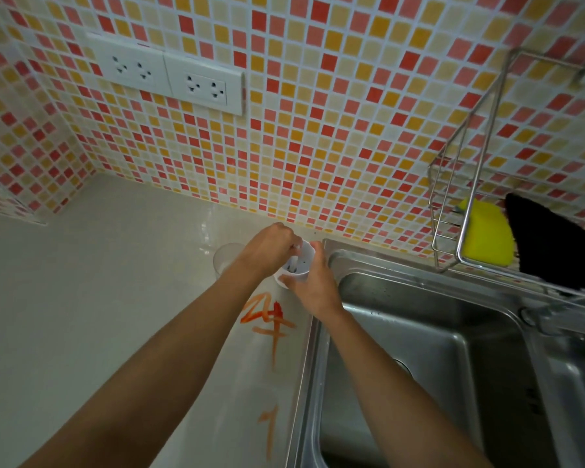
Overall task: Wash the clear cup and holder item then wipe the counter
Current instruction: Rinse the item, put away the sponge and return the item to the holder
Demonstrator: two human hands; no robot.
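Holder, white, at bench rear beside sink, right hand gripping its side, left hand pinching at its rim; best lifted upright, clear of clear cup behind.

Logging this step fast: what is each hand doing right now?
Left hand: fingers pinched at the white holder's rim, seemingly gripping it.
Right hand: wrapped around the holder's side, holding it.
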